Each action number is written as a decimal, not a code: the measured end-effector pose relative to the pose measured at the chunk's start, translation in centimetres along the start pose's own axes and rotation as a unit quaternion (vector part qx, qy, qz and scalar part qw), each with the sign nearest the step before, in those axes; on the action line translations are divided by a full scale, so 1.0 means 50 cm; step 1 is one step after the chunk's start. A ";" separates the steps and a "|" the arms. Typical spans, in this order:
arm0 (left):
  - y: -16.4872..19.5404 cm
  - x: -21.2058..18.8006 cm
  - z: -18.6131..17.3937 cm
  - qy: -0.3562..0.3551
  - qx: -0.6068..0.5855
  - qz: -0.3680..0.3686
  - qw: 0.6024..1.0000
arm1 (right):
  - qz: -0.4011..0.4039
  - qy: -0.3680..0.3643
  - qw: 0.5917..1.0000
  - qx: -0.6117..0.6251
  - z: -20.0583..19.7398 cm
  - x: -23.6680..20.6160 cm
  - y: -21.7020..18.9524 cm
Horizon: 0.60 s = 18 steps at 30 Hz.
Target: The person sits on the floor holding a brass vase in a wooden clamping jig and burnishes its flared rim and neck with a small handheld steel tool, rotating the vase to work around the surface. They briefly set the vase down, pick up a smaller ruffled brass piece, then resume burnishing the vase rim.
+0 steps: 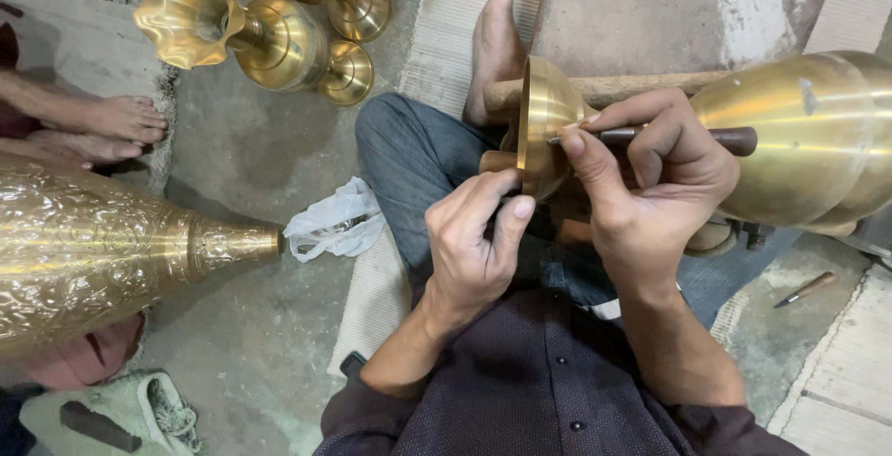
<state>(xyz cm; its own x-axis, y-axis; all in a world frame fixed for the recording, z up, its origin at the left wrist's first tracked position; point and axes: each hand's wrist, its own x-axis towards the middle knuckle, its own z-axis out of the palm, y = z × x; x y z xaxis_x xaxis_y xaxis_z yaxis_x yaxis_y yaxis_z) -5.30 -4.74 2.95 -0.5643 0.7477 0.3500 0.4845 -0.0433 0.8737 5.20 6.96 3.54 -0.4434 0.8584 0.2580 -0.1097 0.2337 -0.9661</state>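
The floor (251,326) is bare grey concrete, stained and rough, with a pale worn patch (753,0) near the top right. Woven off-white mats (376,298) lie across it in strips, one running up the middle and another (846,372) at the lower right corner. A crumpled white plastic bag (334,224) rests on the concrete beside the middle mat. A pale green cloth (111,405) lies at the lower left. Light is even and soft, casting only faint shadows.

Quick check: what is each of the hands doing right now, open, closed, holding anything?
Left hand: closed, fingers curled against the foot of the brass vase; what it grips cannot be told.
Right hand: closed on a dark-handled engraving tool.
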 end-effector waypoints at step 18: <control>-0.008 -0.001 0.010 0.013 0.015 0.054 0.998 | -0.025 -0.009 0.999 -0.037 -0.001 0.005 -0.007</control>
<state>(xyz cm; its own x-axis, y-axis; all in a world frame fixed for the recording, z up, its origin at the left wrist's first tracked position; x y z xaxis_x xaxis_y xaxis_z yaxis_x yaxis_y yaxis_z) -5.11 -4.44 2.40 -0.5244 0.7221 0.4512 0.5636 -0.1028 0.8196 5.18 7.14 3.95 -0.4559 0.8364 0.3043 -0.0666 0.3089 -0.9488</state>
